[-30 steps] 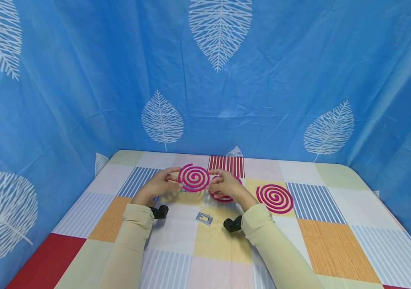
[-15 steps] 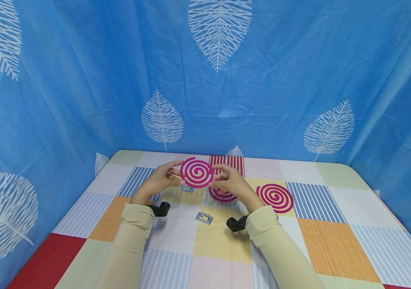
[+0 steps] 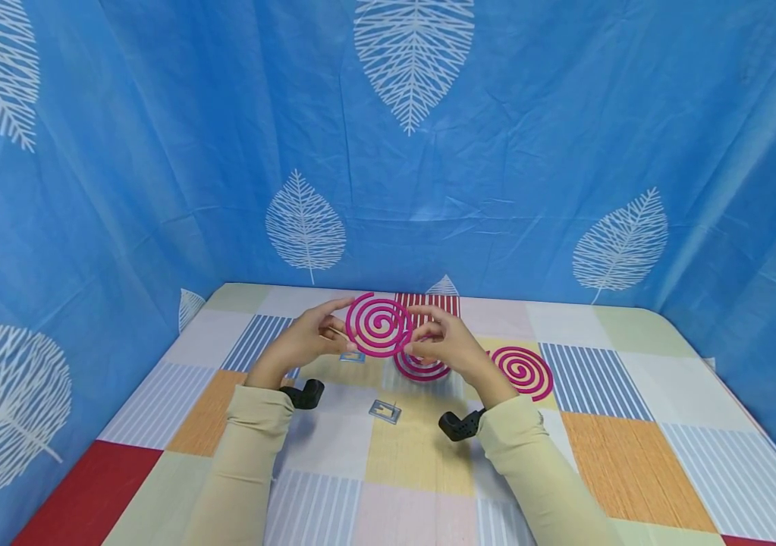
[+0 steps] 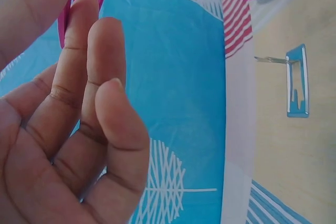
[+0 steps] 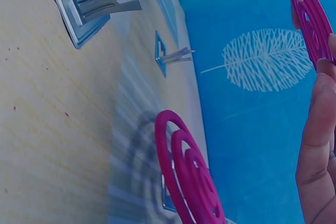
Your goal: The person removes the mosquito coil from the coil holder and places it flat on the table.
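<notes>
With the fingers of our left hand [image 3: 309,334] and right hand [image 3: 454,343] pinching opposite edges, we hold a magenta mosquito coil [image 3: 381,323] tilted up above the bench [image 3: 322,436]. A second coil [image 3: 422,376] shows partly behind our right hand, a third coil [image 3: 520,369] farther right; one metal coil stand [image 3: 385,412] sits nearer us.

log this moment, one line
left hand: holds magenta spiral coil; right hand: holds same coil; coil: raised above patchwork tablecloth; front silver metal stand: bare
</notes>
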Demonstrator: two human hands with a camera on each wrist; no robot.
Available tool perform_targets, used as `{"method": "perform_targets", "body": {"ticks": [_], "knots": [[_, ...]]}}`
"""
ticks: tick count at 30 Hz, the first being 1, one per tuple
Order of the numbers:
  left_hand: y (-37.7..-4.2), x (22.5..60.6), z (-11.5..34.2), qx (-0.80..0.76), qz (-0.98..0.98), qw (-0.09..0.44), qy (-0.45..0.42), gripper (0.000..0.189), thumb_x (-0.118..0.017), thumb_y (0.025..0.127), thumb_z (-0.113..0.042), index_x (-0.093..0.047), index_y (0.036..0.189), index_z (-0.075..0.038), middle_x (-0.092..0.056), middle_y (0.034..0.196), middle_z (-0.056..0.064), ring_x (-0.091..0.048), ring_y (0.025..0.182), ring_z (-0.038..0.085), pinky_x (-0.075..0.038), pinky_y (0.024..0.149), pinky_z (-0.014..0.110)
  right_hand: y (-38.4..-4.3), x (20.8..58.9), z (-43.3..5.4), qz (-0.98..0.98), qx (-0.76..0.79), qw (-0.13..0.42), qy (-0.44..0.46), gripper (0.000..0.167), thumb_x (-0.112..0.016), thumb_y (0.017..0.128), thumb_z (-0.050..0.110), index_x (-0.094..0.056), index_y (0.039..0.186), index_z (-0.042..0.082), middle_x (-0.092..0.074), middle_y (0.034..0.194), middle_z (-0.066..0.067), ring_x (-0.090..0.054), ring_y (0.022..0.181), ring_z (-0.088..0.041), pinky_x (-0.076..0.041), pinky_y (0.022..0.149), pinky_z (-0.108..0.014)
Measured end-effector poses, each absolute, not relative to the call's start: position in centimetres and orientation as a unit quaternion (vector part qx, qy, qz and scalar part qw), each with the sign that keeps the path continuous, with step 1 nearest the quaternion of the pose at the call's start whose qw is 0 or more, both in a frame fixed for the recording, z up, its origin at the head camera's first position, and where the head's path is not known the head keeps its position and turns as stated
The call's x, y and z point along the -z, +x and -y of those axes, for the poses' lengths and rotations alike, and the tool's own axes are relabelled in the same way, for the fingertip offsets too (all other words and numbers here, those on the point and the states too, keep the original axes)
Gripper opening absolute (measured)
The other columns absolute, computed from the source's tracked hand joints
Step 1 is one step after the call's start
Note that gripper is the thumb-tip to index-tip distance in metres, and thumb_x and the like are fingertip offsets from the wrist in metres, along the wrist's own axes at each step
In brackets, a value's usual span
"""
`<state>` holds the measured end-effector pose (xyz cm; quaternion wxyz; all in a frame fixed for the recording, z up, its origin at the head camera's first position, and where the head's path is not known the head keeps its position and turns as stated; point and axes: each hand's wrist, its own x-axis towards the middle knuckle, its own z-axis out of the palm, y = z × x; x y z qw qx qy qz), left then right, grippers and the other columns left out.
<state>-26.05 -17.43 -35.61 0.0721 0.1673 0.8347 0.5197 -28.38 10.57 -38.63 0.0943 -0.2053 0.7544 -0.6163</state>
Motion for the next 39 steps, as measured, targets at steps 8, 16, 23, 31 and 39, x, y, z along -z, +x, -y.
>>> {"method": "perform_targets", "body": {"ticks": [8,16,23,31,39], "knots": [[-25.6,35.2,17.0,-0.519,-0.826,0.079,0.205,0.083,-0.077,0.095,0.009,-0.032,0.165,0.007,-0.071,0.106,0.018,-0.073,0.094,0.024,-0.063,0.089,0.037,-27.7,38.0,-11.8,-0.756,0.607,0.095,-0.227,0.071,-0.076,0.094,-0.006,-0.046,0.159,-0.002,-0.071,0.092,0.0,-0.068,0.079,-0.015,-0.064,0.077,-0.034],[-25.0,34.7,16.0,-0.506,-0.83,0.09,0.217,0.084,-0.079,0.095,0.006,-0.032,0.165,0.006,-0.071,0.102,0.015,-0.07,0.092,0.021,-0.062,0.088,0.035,-27.4,38.4,-13.3,-0.753,0.599,0.103,-0.253,0.072,-0.076,0.096,-0.006,-0.044,0.16,-0.004,-0.069,0.091,-0.003,-0.063,0.075,-0.016,-0.058,0.07,-0.03],[-24.6,34.5,14.9,-0.493,-0.834,0.091,0.229,0.087,-0.081,0.093,0.005,-0.033,0.165,0.005,-0.071,0.098,0.011,-0.068,0.092,0.02,-0.061,0.087,0.034,-27.3,38.7,-14.7,-0.741,0.604,0.105,-0.275,0.071,-0.074,0.095,-0.009,-0.043,0.159,-0.007,-0.069,0.091,-0.002,-0.064,0.075,-0.014,-0.062,0.068,-0.034],[-24.4,34.9,13.5,-0.481,-0.838,0.076,0.247,0.086,-0.083,0.093,0.002,-0.036,0.164,0.005,-0.072,0.095,0.008,-0.072,0.09,0.019,-0.062,0.085,0.034,-27.0,38.8,-16.4,-0.73,0.613,0.111,-0.281,0.073,-0.076,0.094,-0.007,-0.042,0.158,-0.008,-0.07,0.09,0.002,-0.066,0.078,-0.014,-0.061,0.069,-0.032],[-24.3,35.5,12.1,-0.476,-0.838,0.073,0.258,0.088,-0.085,0.094,-0.005,-0.034,0.166,0.003,-0.071,0.09,0.005,-0.069,0.085,0.014,-0.059,0.084,0.033,-27.0,39.1,-18.4,-0.724,0.612,0.116,-0.296,0.073,-0.075,0.095,-0.007,-0.039,0.157,-0.012,-0.073,0.092,0.002,-0.066,0.077,-0.015,-0.061,0.068,-0.03]]}}
